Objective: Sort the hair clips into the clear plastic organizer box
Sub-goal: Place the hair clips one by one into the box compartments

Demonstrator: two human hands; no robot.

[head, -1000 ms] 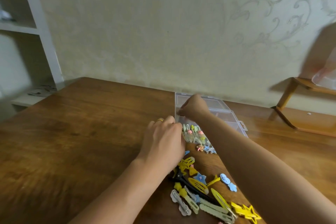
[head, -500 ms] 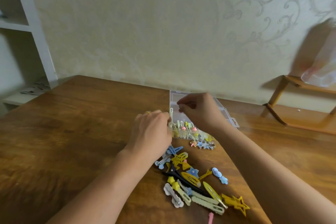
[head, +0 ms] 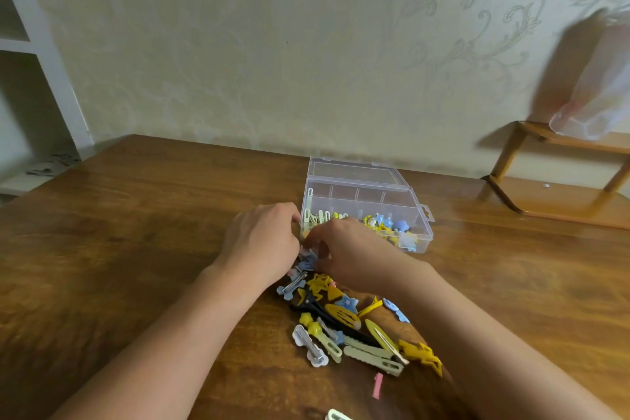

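The clear organizer box (head: 421,215) stands open on the wooden table, its lid lying flat behind it. Pale green, yellow and blue clips fill its near compartments. A pile of hair clips (head: 344,320) lies in front of the box. My right hand (head: 358,257) reaches down to the top of the pile, its fingers curled round a pale blue clip (head: 308,261). My left hand (head: 262,242) sits beside it at the box's near left corner with its fingers curled and the tips hidden.
A pink clip (head: 377,385) and a pale green one (head: 335,414) lie apart from the pile, nearer to me. A wooden rack (head: 562,194) with a plastic bag (head: 593,106) stands at the right. White shelves (head: 37,85) are at the left.
My right hand has come back from over the box down to the top of the pile. The left hand has stayed by the box's near left corner.
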